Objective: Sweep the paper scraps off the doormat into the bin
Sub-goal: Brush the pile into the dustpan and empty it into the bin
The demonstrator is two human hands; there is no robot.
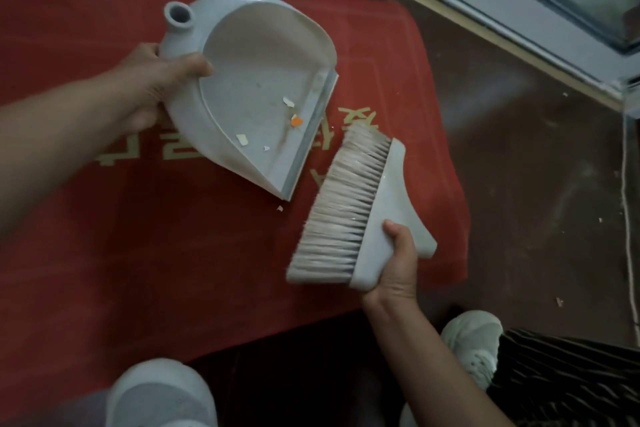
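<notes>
Doormat (pixel 173 236): red pile with pale gold lettering, flat on a dark brown glossy floor (pixel 519 149). A pale door frame (pixel 485 10) crosses the upper right corner; a thin cord (pixel 626 218) hangs along the right edge.

Paper scraps (pixel 241 139): tiny torn bits, mostly white, 1 orange. Most lie inside the dustpan (pixel 263 80); 1 white bit (pixel 280 208) sits on the mat just below its lip.

Dustpan pale grey, tilted, lip towards the brush (pixel 346 204). Left hand (pixel 152 87) grips its rear wall, thumb hooked over the rim. Right hand (pixel 398 263) clasps the brush's plastic back, bristles facing the pan, near but apart.

2 white shoes (pixel 159 392) at the bottom.
</notes>
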